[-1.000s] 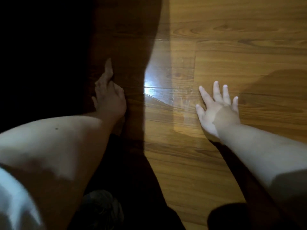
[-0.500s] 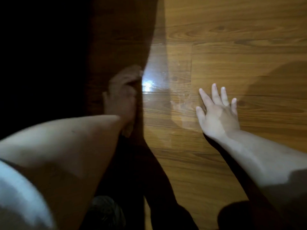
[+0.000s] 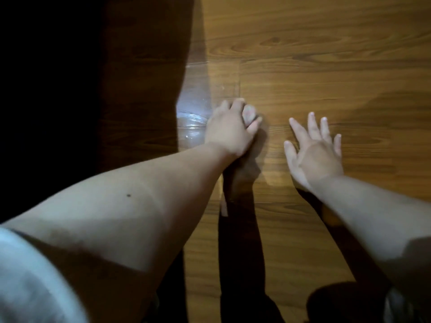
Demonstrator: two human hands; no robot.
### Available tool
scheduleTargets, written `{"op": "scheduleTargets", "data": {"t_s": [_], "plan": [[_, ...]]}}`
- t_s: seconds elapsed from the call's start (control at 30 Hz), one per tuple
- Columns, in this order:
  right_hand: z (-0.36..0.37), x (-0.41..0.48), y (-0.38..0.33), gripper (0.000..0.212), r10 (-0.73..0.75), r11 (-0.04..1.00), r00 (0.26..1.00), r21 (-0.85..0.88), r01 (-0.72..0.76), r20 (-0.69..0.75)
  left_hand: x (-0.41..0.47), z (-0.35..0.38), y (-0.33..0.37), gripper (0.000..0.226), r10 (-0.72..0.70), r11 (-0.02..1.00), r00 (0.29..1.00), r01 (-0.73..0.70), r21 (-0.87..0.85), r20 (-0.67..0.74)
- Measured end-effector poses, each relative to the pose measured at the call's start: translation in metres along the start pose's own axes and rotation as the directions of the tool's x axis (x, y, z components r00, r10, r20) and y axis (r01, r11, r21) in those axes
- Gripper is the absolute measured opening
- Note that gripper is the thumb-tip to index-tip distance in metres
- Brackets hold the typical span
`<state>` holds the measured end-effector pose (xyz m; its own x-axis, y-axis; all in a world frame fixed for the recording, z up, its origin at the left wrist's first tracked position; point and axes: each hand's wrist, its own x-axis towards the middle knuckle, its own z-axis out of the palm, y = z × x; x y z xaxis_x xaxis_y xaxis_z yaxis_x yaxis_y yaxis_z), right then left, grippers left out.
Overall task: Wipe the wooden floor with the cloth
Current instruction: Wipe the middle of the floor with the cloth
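The wooden floor (image 3: 314,73) has glossy brown planks, lit on the right and in deep shadow on the left. My left hand (image 3: 229,129) is pressed on the floor near the middle, its fingers closed over a small pale wad of cloth (image 3: 249,112) that shows between fingers and thumb. Most of the cloth is hidden under the hand. My right hand (image 3: 314,150) lies flat on the floor just to the right, fingers spread, holding nothing.
A bright wet-looking sheen (image 3: 193,117) marks the boards left of my left hand. The far left is black shadow (image 3: 46,89). A pale sleeve (image 3: 30,283) fills the bottom left corner, and dark arm shadows run toward the bottom edge.
My left hand has slid to the right, out of the shadow into the light, ending close to my right hand. My right hand has stayed flat in place.
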<state>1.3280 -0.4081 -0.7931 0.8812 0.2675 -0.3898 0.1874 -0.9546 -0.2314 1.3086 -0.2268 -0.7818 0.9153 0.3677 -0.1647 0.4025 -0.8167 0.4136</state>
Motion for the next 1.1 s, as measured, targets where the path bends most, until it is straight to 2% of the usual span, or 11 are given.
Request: {"op": "scheduleTargets", "data": {"t_s": [0.1,0.23,0.4,0.53,0.6,0.67,0.73,0.87,0.93,1.0,1.1], "plan": [[-0.003,-0.010,0.010,0.054,0.036,0.999,0.999,0.040,-0.035,-0.012,0.003,-0.010,0.019,0.056,0.200,0.974,0.976,-0.190,0.122,-0.081],[-0.003,-0.026,0.022,0.054,0.065,0.998,0.998,0.024,-0.065,0.027,-0.035,0.000,-0.020,0.055,0.290,0.881,0.892,-0.390,0.268,0.346],[-0.005,-0.036,0.021,0.054,0.043,0.998,0.998,0.045,-0.045,0.035,-0.138,0.025,-0.035,0.060,0.325,0.769,0.803,-0.532,0.355,0.500],[0.005,-0.050,0.006,0.056,-0.098,0.990,0.995,0.099,0.099,-0.013,-0.158,0.023,-0.024,0.056,0.511,0.799,0.778,-0.587,0.132,0.364],[0.015,-0.064,-0.004,0.060,-0.173,0.973,0.985,0.151,0.172,-0.010,-0.150,0.012,-0.027,0.054,0.394,0.915,0.914,-0.400,0.054,0.093],[0.030,-0.079,-0.019,0.064,-0.330,0.940,0.939,0.123,0.318,0.094,-0.133,-0.002,-0.045,0.057,0.043,0.999,0.998,-0.042,0.026,-0.052],[0.050,-0.102,-0.034,0.061,-0.512,0.855,0.828,0.043,0.517,0.227,-0.118,-0.011,-0.070,0.064,-0.211,0.975,0.972,0.202,0.091,0.102],[0.065,-0.113,-0.031,0.056,-0.653,0.718,0.720,-0.112,0.687,0.233,-0.100,-0.029,-0.105,0.085,-0.297,0.941,0.885,0.209,0.265,0.358],[0.054,-0.084,-0.007,0.057,-0.501,0.806,0.852,-0.277,0.523,0.151,-0.085,-0.037,-0.111,0.085,-0.334,0.937,0.887,0.278,0.210,0.318],[0.034,-0.047,0.023,0.060,-0.096,0.937,0.995,-0.337,0.092,0.005,-0.067,-0.046,-0.113,0.081,-0.365,0.930,0.892,0.336,0.149,0.266],[0.000,-0.012,0.052,0.083,0.538,0.840,0.841,0.119,-0.530,-0.050,-0.044,-0.052,-0.111,0.084,-0.365,0.929,0.891,0.332,0.161,0.269]]}}
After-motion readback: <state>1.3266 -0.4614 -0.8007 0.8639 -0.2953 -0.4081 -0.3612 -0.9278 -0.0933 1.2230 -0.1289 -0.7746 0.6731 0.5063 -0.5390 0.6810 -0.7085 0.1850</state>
